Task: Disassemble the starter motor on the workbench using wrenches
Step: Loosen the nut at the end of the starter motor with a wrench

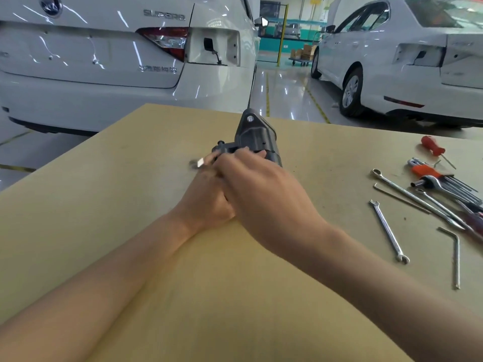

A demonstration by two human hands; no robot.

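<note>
On a matte tan workbench [130,231], a blurred bright-metal wrench [196,163] is gripped in the left hand [209,197], while the dark cast starter motor [257,137] just beyond is clamped by the right hand [264,186]. Square seating on the fastener is advised. Glossy white cars [104,61] are seen behind.

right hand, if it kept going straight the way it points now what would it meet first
The right hand points forward and slightly left, fingers already at the starter motor. It would likely press into the motor's dark housing first; how much contact exists now is hard to judge.
</note>
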